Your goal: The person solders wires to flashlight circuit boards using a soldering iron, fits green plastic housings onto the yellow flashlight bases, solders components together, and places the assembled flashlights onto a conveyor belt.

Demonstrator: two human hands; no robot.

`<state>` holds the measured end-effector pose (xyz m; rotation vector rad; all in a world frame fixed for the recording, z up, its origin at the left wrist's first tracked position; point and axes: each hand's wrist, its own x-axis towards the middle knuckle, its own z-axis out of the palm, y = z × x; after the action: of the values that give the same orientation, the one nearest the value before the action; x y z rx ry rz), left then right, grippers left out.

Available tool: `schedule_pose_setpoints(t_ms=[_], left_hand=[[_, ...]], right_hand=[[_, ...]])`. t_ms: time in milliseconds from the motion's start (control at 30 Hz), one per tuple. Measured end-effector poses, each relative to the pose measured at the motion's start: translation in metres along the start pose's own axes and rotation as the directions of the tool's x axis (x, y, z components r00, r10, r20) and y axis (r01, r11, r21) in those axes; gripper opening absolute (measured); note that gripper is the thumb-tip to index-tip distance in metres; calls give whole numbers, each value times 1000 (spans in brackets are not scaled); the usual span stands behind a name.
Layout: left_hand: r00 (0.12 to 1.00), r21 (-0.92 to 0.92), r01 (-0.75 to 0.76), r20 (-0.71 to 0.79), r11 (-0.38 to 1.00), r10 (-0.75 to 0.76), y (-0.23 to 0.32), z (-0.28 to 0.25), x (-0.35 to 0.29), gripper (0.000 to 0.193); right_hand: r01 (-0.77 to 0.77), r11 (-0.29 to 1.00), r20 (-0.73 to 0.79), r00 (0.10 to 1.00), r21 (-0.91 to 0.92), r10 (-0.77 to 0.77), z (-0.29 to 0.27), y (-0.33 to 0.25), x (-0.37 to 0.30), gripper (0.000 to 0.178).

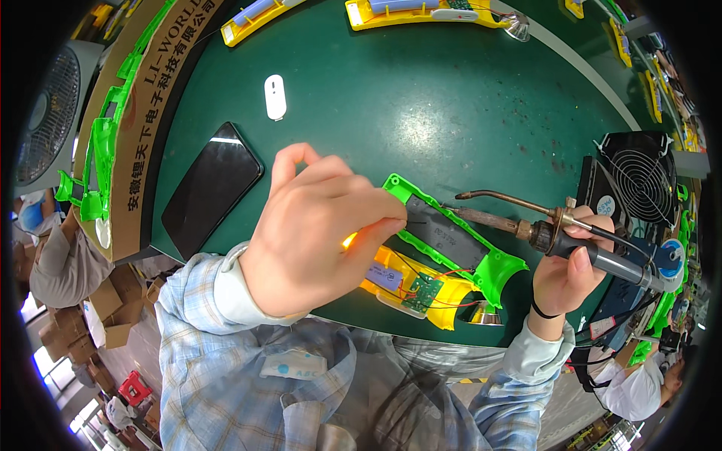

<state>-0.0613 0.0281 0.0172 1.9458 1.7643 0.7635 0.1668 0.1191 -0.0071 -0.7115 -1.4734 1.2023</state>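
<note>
My left hand (308, 233) is closed in a pinch over the left end of a green plastic shell (500, 282). A thin dark wire (418, 222) shows at its fingertips. Inside the shell lies a long dark grey block (450, 239). My right hand (568, 279) is wrapped round a soldering iron (492, 220) with a curved metal tube above its shaft; the tip points left, over the shell's upper edge. Just nearer to me sits a yellow shell half (444, 312) with a purple battery cell (385, 276), a green circuit board (423, 291) and red and black wires. A silvery reflector cup (485, 314) is beside it.
A black phone (213, 192) and a white oval part (275, 98) lie on the green table. More yellow shells (425, 16) stand along the far edge. A cardboard box (150, 135) with green shells borders the left; a black fan (639, 177) stands right. People sit on both sides.
</note>
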Motion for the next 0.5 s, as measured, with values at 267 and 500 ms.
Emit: schedule_pose_setpoints(t_ms=[267,500], left_hand=[[976,364,-36,212,931,-45,20,-9,17,6],[958,420,-47,277,906,-79,18,-8,20,7]], right_hand=[[-12,1000,25,1000,-24,12,-1,0,-3,29],[-27,997,141,989,-67,36,4,-2,-6,27]])
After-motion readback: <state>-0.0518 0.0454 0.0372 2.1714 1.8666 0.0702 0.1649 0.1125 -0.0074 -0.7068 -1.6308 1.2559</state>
